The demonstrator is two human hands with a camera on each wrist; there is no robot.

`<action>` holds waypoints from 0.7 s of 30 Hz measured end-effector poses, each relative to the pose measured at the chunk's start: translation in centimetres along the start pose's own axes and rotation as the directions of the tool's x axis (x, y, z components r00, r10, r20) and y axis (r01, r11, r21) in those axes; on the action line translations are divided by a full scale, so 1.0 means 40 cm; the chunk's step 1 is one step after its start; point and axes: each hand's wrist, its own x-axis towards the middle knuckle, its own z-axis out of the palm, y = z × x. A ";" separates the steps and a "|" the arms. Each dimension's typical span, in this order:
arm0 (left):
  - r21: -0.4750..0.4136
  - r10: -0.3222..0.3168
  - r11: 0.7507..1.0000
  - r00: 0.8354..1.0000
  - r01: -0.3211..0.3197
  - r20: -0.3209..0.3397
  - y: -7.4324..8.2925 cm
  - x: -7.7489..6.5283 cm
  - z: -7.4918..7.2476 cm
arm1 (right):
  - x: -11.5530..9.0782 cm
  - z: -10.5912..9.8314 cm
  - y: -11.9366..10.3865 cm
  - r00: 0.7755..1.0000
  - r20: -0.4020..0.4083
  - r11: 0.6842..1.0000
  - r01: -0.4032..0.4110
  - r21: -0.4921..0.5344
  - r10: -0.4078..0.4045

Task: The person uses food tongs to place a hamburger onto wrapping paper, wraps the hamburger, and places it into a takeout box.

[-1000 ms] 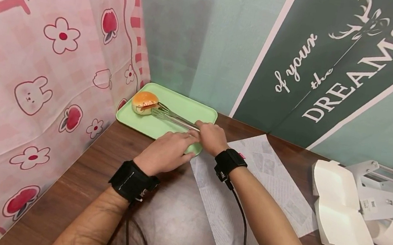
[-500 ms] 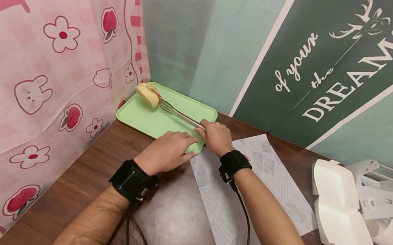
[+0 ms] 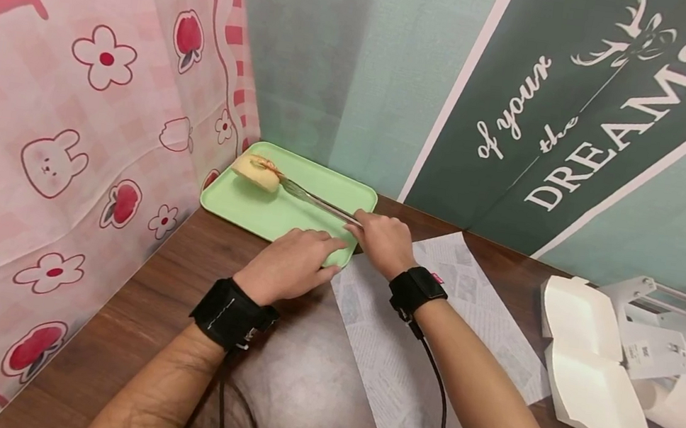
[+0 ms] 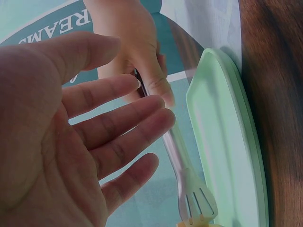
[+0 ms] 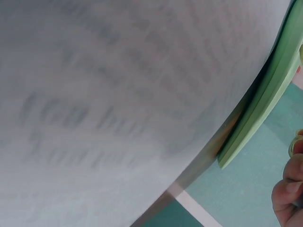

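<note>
Metal tongs (image 3: 325, 205) are gripped by my right hand (image 3: 386, 243) near the tray's right end. Their slotted tips reach the filled bun (image 3: 256, 175) at the left of the light green tray (image 3: 230, 212). Tilted on its side, the bun shows a pale face and reddish filling by the tips. My left hand (image 3: 290, 265) lies at the tray's near right corner. In the left wrist view its fingers (image 4: 125, 123) are spread and hold nothing. Fingers of my right hand (image 5: 289, 189) show at the right wrist view's edge.
A printed paper sheet (image 3: 414, 365) lies right of the tray on the brown table (image 3: 137, 317). Further right stand an opened white box (image 3: 593, 373) and a metal-framed device (image 3: 654, 345). A pink curtain (image 3: 99, 162) borders the left, a green wall cloth (image 3: 335, 70) the back.
The bun has turned from its browned top showing to its pale face showing, held by the tongs. My right hand has moved slightly right. The left hand has stayed put.
</note>
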 end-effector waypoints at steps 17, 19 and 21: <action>0.005 -0.010 1.000 1.000 0.010 0.000 0.009 0.002 0.006 | -0.086 -0.048 0.051 0.979 -0.183 0.988 0.064 -0.139 -0.089; 0.003 -0.014 1.000 1.000 0.014 0.004 0.011 0.002 0.005 | -0.100 -0.054 0.057 0.980 -0.180 0.990 0.057 -0.133 -0.080; 0.004 -0.017 1.000 1.000 0.017 0.008 0.013 0.001 0.003 | -0.112 -0.059 0.062 0.980 -0.183 0.990 0.051 -0.133 -0.075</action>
